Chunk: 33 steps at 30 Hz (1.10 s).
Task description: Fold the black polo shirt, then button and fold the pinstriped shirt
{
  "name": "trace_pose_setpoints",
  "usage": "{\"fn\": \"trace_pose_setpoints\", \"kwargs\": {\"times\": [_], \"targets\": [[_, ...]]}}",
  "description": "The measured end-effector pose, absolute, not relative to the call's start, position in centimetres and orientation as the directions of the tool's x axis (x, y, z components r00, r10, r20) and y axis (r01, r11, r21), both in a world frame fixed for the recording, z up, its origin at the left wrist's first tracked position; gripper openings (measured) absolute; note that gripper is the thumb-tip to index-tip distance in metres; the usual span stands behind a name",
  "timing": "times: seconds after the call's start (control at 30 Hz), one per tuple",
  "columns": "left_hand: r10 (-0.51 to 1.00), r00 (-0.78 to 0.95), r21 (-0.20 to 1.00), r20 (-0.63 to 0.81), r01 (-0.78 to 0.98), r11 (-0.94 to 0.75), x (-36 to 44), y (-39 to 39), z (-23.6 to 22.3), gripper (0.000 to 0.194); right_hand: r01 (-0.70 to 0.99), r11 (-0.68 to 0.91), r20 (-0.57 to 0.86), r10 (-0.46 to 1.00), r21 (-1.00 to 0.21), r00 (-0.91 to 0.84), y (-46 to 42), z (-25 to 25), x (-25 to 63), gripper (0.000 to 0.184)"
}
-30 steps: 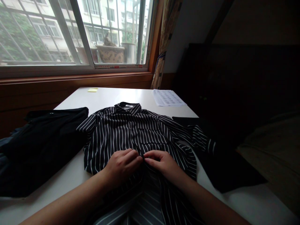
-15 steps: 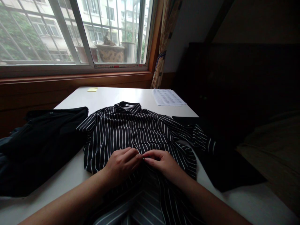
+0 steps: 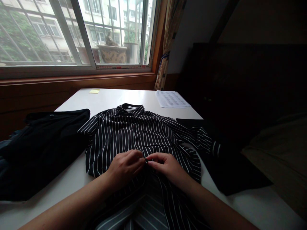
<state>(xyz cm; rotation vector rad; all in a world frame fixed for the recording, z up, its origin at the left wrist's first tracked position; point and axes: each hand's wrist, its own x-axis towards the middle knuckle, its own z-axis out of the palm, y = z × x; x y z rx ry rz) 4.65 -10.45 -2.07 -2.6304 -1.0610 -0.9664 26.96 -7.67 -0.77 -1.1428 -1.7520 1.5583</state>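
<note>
A black shirt with white stripes lies front side up, its collar toward the window. Over the middle of its front, my left hand is closed, fingertips pinching the edge of the front opening. My right hand meets it from the other side, thumb and forefinger closed on the same spot. A tiny dark bit shows between the fingertips; whether it is a button or a fold of cloth I cannot tell. Below the hands the shirt front falls apart and its paler inside shows.
Dark folded clothing lies at the left of the white table. Another black cloth hangs over the right edge, partly under a shirt sleeve. Printed sheets and a yellow sticky note lie at the far end.
Both hands stay at the same place on the shirt front. Only the fingertips shift slightly where they meet; the shirt and other things have not moved.
</note>
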Motion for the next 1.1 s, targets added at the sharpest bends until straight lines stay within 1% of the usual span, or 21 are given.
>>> {"fn": "trace_pose_setpoints", "kwargs": {"times": [0.2, 0.3, 0.43, 0.57, 0.7, 0.8, 0.97, 1.1], "targets": [[0.630, 0.508, 0.182, 0.588, 0.676, -0.715, 4.6, -10.3, -2.1, 0.013, 0.219, -0.039, -0.148, 0.851, -0.975, -0.504, -7.6, -0.7, 27.0, 0.024], [0.621, 0.522, 0.223, 0.584, 0.633, -0.742, 4.6, -10.1, -2.0, 0.012, 0.231, -0.010, -0.126, 0.860, -0.973, -0.494, -7.7, -0.6, 27.0, 0.022], [0.595, 0.526, 0.242, 0.607, 0.591, -0.769, 4.5, -10.0, -1.9, 0.009, 0.253, 0.039, -0.092, 0.871, -0.967, -0.483, -7.8, -0.2, 26.9, 0.023], [0.576, 0.524, 0.254, 0.627, 0.562, -0.787, 4.5, -10.0, -1.9, 0.010, 0.310, 0.200, 0.045, 0.895, -0.929, -0.444, -8.0, 0.2, 26.9, 0.017], [0.546, 0.536, 0.245, 0.644, 0.532, -0.810, 4.6, -10.2, -1.7, 0.013, 0.389, 0.409, 0.229, 0.873, -0.826, -0.431, -8.1, 0.1, 27.0, 0.008], [0.514, 0.555, 0.210, 0.655, 0.520, -0.828, 4.6, -10.3, -1.6, 0.013, 0.395, 0.534, 0.336, 0.817, -0.747, -0.468, -8.2, -0.3, 27.1, 0.008], [0.492, 0.570, 0.178, 0.659, 0.516, -0.838, 4.6, -10.3, -1.7, 0.011, 0.366, 0.658, 0.427, 0.726, -0.658, -0.539, -8.3, -0.7, 27.2, 0.013], [0.485, 0.578, 0.177, 0.656, 0.506, -0.844, 4.5, -10.3, -1.6, 0.012, 0.374, 0.744, 0.491, 0.654, -0.553, -0.576, -8.2, -0.4, 27.5, 0.015]]}}
